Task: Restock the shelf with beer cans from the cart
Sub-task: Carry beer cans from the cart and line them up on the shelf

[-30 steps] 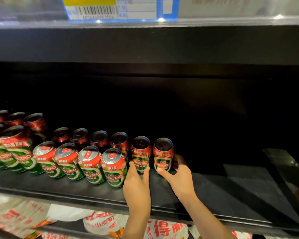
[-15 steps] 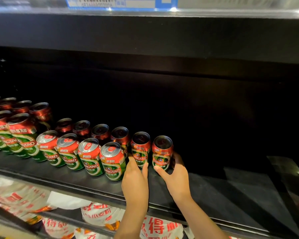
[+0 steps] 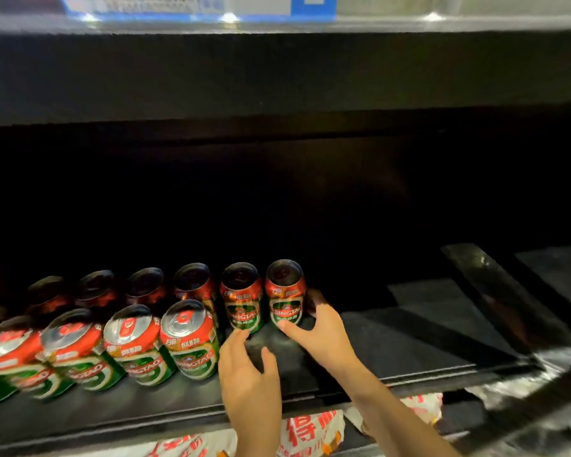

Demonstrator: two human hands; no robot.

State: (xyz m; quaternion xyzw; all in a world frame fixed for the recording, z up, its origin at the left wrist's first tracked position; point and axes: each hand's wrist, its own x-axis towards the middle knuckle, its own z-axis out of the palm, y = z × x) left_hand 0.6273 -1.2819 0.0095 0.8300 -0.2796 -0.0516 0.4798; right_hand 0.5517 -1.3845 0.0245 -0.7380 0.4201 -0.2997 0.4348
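Observation:
Red and green beer cans stand in two rows on the black shelf [image 3: 409,344]. The rightmost beer can [image 3: 285,296] is upright at the end of the back row. My right hand [image 3: 323,331] curls round it, thumb at its lower front and fingers on its right side. Just left of it stands another can [image 3: 243,300]. My left hand [image 3: 249,371] hovers open just in front of that can's base, fingers loosely spread and holding nothing. The front-row can [image 3: 192,341] sits directly left of my left hand.
To the right of the cans the shelf floor is bare up to a slanted dark divider [image 3: 495,298]. A price label strip [image 3: 195,6] runs along the shelf above. White and red bagged goods [image 3: 310,430] lie on the shelf below. The cart is out of view.
My left hand has let go of the second can from the right and drawn back toward me. The right hand stays at the rightmost can. The camera has shifted right and closer.

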